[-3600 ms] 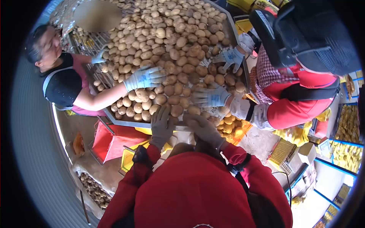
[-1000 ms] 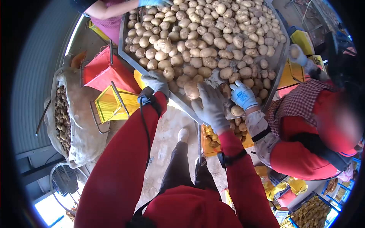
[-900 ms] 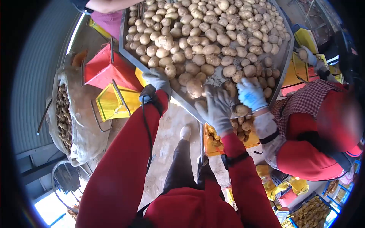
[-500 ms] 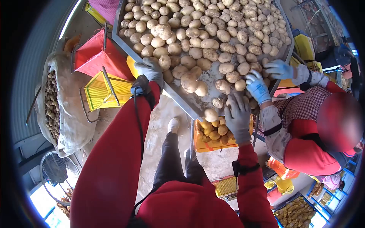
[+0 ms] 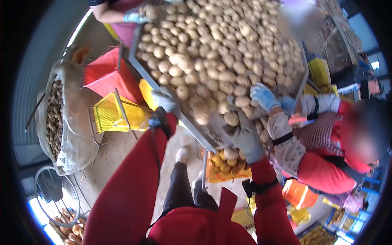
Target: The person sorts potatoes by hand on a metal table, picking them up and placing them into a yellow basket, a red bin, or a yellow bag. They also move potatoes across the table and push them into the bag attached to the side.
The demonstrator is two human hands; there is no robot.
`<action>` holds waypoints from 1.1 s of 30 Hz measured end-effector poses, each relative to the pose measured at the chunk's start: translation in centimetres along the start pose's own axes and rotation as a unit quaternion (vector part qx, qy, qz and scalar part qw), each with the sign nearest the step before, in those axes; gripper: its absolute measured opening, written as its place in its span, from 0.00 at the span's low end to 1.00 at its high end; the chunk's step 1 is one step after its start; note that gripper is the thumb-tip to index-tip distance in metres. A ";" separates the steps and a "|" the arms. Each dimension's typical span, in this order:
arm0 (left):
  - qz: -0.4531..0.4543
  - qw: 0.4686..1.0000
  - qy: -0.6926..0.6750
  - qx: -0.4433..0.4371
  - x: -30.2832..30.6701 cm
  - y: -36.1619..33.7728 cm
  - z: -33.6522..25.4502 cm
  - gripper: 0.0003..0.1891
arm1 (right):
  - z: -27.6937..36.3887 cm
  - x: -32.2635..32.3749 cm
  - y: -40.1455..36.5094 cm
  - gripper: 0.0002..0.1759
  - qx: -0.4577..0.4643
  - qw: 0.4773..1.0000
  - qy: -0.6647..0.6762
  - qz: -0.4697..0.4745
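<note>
Many potatoes [image 5: 226,76] are heaped on a metal-edged sorting table [image 5: 192,130]. My left hand [image 5: 166,100], in a grey glove, rests on the table's left edge beside the potatoes, its fingers apart and holding nothing. Also gloved in grey, my right hand [image 5: 245,136] is at the near corner, its fingers curled around a potato [image 5: 231,119]. Below that corner hangs an orange crate or bag [image 5: 216,176] with several potatoes in it.
A co-worker's blue-gloved hand [image 5: 263,97] reaches over the potatoes close to my right hand. Another gloved hand [image 5: 136,17] is at the far left edge. Red [image 5: 108,77] and yellow [image 5: 118,112] bags on frames and a large white sack [image 5: 77,118] stand at left.
My right hand has moved up and left and taken hold of a potato. My left hand stays at the edge. The view has shifted, and another person's hand has appeared at upper left.
</note>
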State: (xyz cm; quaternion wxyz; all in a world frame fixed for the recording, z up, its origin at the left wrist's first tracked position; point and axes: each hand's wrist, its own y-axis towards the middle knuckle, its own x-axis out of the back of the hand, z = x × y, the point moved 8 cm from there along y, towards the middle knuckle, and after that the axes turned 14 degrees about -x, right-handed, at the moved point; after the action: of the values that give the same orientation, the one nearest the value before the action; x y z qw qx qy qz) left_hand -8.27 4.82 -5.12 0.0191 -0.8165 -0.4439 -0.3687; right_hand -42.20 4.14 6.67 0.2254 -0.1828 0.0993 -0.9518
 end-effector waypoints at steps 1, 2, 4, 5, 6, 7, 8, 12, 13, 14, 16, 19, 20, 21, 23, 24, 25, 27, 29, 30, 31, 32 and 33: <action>0.010 1.000 -0.017 0.014 0.0 -0.9 0.1 0.27 | 1.4 -0.2 0.1 0.35 -0.017 1.000 0.008 0.023; 0.013 0.999 -0.031 0.029 0.1 -1.4 0.2 0.28 | 2.8 -0.8 0.5 0.32 -0.019 0.998 0.009 0.054; 0.007 0.997 -0.049 0.052 0.5 -2.3 -0.8 0.30 | 6.5 -2.5 1.4 0.27 0.052 0.989 -0.093 0.100; 0.003 0.996 -0.060 0.065 0.4 -2.6 -1.2 0.31 | 8.7 -3.5 1.7 0.25 0.122 0.970 -0.182 0.109; -0.006 0.994 -0.071 0.079 0.2 -2.7 -1.4 0.33 | 10.9 -4.7 2.0 0.23 0.199 0.937 -0.267 0.109; -0.020 0.992 -0.081 0.092 0.9 -2.1 -1.8 0.34 | 12.5 -5.6 2.6 0.20 0.259 0.905 -0.318 0.109; -0.036 0.990 -0.085 0.104 1.4 -1.6 -1.8 0.36 | 10.2 -7.6 4.4 0.15 -0.025 0.954 -0.127 0.270; -0.032 0.978 -0.132 0.156 1.7 -1.0 -1.8 0.37 | 11.1 -12.9 8.1 0.13 -0.308 0.891 -0.095 0.320; -0.015 0.978 -0.132 0.159 0.0 -1.3 -0.8 0.37 | 12.7 -15.0 8.9 0.13 -0.306 0.876 -0.140 0.346; -0.034 0.961 -0.221 0.162 -3.0 -1.6 1.2 0.36 | 14.2 -16.7 9.5 0.13 -0.307 0.860 -0.180 0.366; -0.023 0.970 -0.179 0.161 -1.5 -1.7 -0.1 0.36 | 15.1 -25.1 12.7 0.20 -0.132 0.845 -0.298 0.424; -0.010 0.980 -0.140 0.138 -0.6 -2.8 0.3 0.35 | 27.0 -35.8 11.9 0.23 -0.016 0.912 0.043 0.409; -0.002 0.984 -0.125 0.129 0.1 -2.9 1.4 0.34 | 30.8 -36.4 10.5 0.25 0.125 0.921 0.100 0.356; 0.007 0.985 -0.116 0.124 0.8 -3.0 1.5 0.34 | 32.9 -35.5 8.8 0.28 0.270 0.915 0.121 0.273; 0.026 0.989 -0.103 0.107 0.1 -1.8 3.1 0.33 | 31.4 -32.2 5.9 0.32 0.425 0.901 -0.041 0.079; 0.034 0.989 -0.102 0.105 -0.5 -1.3 3.5 0.33 | 27.8 -29.4 5.5 0.31 0.451 0.885 -0.116 0.013; 0.042 0.988 -0.109 0.105 -1.3 -0.8 3.2 0.33 | 25.0 -26.7 4.9 0.29 0.483 0.853 -0.194 -0.036; 0.060 0.983 -0.121 0.120 -1.8 -0.1 2.3 0.32 | 19.4 -17.5 6.3 0.28 0.327 0.927 -0.144 -0.113; 0.053 0.985 -0.117 0.112 -2.2 -0.4 2.0 0.32 | 13.7 -10.7 7.2 0.22 0.298 0.899 -0.210 -0.242; 0.002 0.998 -0.053 0.040 -1.8 0.0 1.8 0.31 | 12.3 -7.8 6.1 0.23 0.280 0.879 -0.241 -0.301; -0.053 0.998 0.025 -0.025 -1.6 0.1 1.6 0.30 | 9.0 -6.9 6.9 0.25 0.219 0.905 -0.263 -0.254; -0.031 0.999 0.018 -0.019 -2.0 0.6 2.2 0.30 | 5.1 -7.0 7.1 0.27 0.153 0.925 -0.283 -0.202; -0.004 1.000 0.013 -0.015 -2.1 1.2 2.8 0.30 | 2.6 -7.4 6.2 0.28 0.170 0.914 -0.303 -0.212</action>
State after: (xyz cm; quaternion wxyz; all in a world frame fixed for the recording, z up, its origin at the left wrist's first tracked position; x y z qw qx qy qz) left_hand -6.48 3.65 -8.09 0.0112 -0.8101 -0.4413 -0.3857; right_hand -32.58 1.85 5.07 0.0653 -0.4379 -0.1776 -0.8789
